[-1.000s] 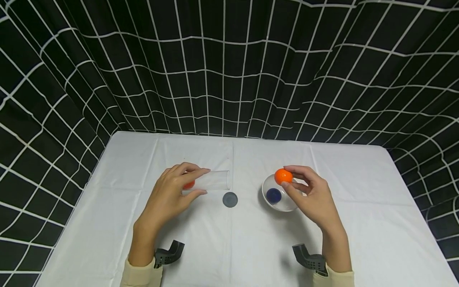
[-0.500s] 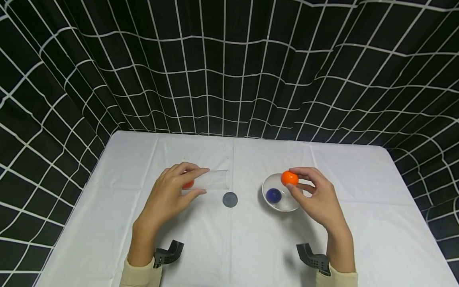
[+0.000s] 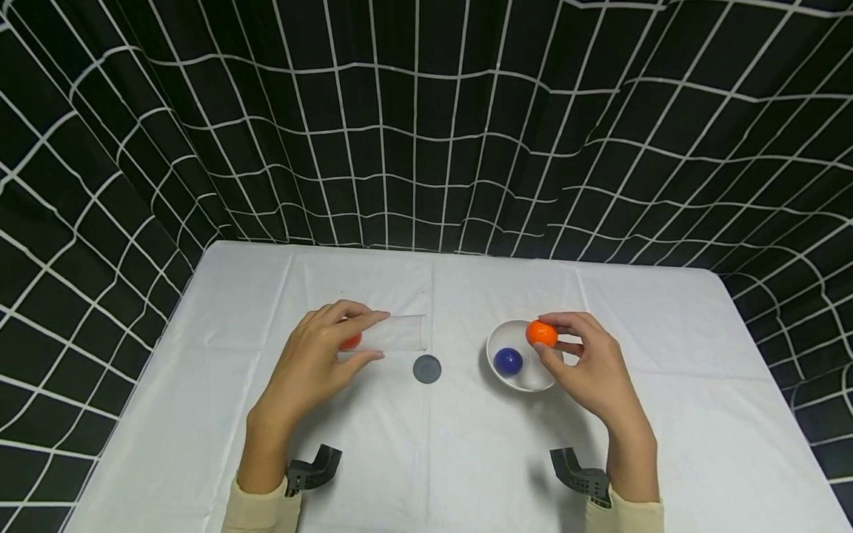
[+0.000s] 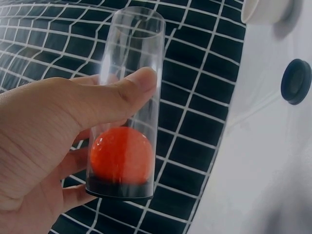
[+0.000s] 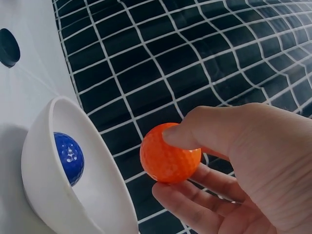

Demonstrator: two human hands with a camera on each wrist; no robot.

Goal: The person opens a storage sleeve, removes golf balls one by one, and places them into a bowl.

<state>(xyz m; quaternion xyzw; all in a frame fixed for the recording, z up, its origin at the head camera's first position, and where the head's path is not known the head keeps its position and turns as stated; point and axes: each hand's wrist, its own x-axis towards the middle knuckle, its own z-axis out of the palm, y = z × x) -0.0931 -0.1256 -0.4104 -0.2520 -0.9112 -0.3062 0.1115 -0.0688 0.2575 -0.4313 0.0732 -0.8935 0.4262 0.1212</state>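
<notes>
My left hand (image 3: 318,354) grips a clear tube (image 4: 134,48) that lies sideways in the head view, its open end toward the right. Inside the tube, against its black base (image 4: 119,189), sits a red-orange ball (image 4: 122,155). My right hand (image 3: 589,363) pinches an orange golf ball (image 5: 168,153) between thumb and fingers, above the right part of a white bowl (image 5: 41,161). In that bowl rests a dark blue golf ball (image 5: 69,158). Between the hands, a round grey cap (image 3: 427,369) lies flat on the table.
A white cloth covers the table (image 3: 426,459). Behind it and at the sides hangs a black curtain (image 3: 426,148) with a white grid. Each wrist bears a black camera mount, seen at the left mount (image 3: 315,468) and the right mount (image 3: 580,477).
My right hand has moved slightly to the right with the orange golf ball, so more of the bowl's inside shows. The left hand and its tube have stayed nearly still.
</notes>
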